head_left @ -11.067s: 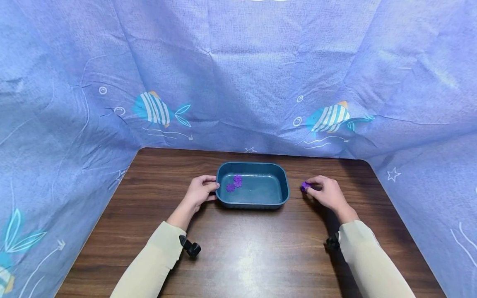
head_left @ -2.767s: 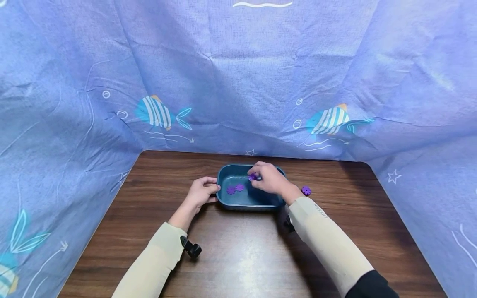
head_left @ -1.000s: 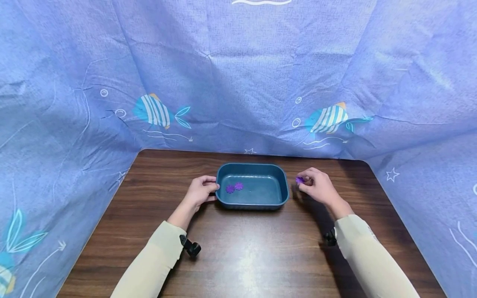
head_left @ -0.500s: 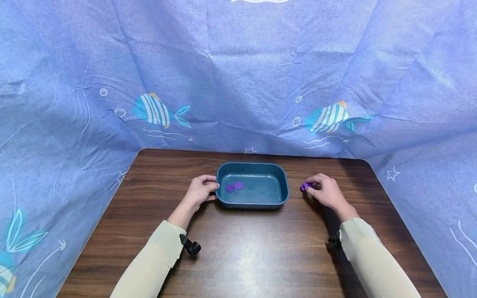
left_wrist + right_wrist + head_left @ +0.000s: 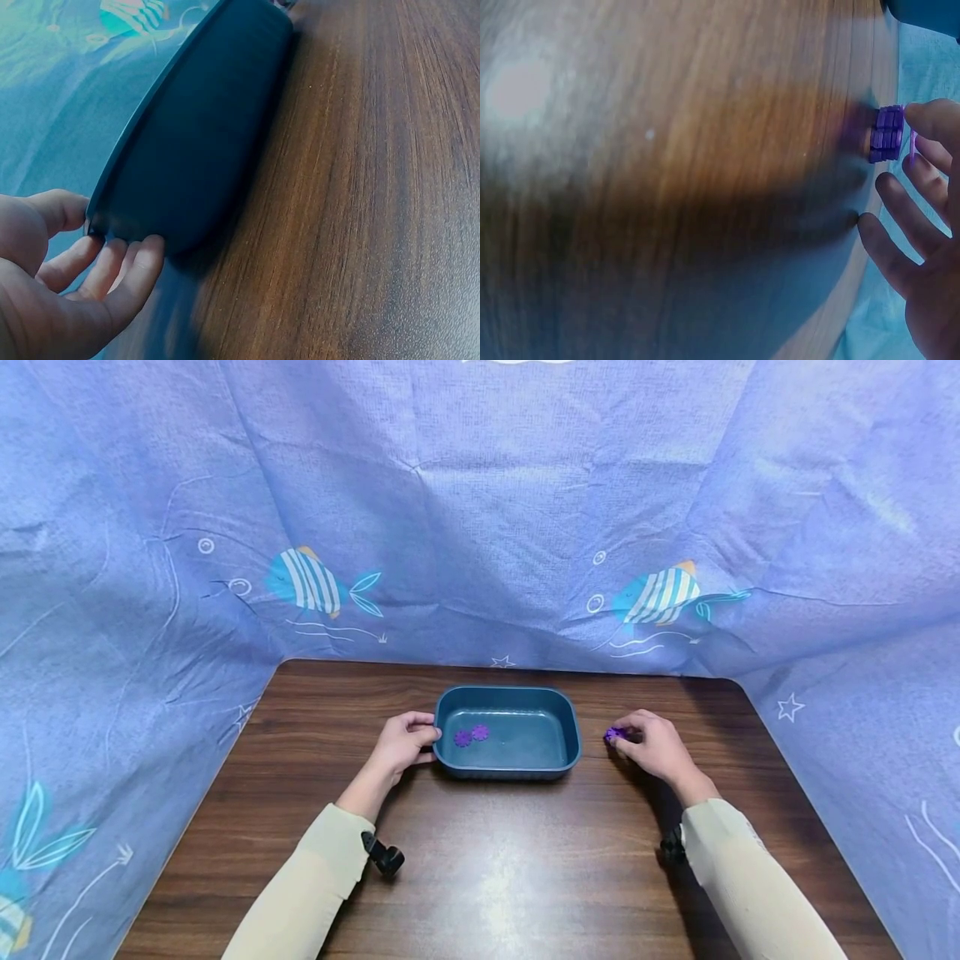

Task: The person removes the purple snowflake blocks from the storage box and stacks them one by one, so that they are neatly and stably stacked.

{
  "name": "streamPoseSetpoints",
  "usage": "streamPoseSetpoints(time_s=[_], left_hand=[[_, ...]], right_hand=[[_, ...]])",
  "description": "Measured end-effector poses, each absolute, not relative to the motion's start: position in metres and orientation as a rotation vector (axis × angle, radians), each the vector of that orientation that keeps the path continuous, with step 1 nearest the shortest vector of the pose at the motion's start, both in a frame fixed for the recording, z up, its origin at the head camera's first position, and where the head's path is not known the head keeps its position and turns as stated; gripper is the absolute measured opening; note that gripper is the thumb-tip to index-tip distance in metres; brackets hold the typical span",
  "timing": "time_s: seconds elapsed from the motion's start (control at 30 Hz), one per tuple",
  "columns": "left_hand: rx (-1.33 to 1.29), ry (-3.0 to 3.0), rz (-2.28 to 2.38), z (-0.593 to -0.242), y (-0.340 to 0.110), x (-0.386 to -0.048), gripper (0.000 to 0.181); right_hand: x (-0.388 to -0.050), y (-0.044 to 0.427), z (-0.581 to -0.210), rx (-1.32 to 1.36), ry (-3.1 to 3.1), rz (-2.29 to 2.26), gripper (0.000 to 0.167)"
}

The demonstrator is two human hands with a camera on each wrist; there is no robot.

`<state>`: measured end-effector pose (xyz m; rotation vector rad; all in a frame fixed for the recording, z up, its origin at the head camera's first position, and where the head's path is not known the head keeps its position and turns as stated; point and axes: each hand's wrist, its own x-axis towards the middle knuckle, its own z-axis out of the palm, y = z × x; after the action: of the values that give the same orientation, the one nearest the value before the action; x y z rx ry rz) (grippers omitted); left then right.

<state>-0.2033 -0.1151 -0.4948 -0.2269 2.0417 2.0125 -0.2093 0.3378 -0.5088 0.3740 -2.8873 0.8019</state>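
Note:
A dark teal plastic tub (image 5: 507, 772) rests on the table. My left hand (image 5: 400, 746) grips its left end, thumb at the rim and fingers against the outer wall. Inside, toward the left, lie two purple flower-shaped discs, a left disc (image 5: 462, 738) and a right disc (image 5: 480, 732). To the right of the tub, my right hand (image 5: 658, 747) pinches another purple flower-shaped disc (image 5: 912, 148) between thumb and finger. In the right wrist view that disc is at the top of a short stack of similar purple discs (image 5: 886, 135) on the table. Whether it touches the stack is unclear.
The table (image 5: 480, 877) has a dark wood-grain top with rounded far corners. A blue cloth (image 5: 502, 527) printed with fish hangs behind it and at both sides. A small black device (image 5: 386, 857) is strapped at the left wrist.
My right hand has taken a purple disc out of the tub and carried it right, then down to the stack. Since half a second ago it has barely moved. The left hand keeps its grip.

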Motion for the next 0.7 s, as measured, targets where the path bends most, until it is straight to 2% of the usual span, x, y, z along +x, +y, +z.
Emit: streamPoseSetpoints(time_s=[0.7], left_hand=[[-0.22, 2.044, 2.021, -0.4978, -0.1152, -0.2051, 0.041]], right_hand=[[-0.2095, 0.3348, -0.5115, 0.39, -2.893, 0.701, 0.023]])
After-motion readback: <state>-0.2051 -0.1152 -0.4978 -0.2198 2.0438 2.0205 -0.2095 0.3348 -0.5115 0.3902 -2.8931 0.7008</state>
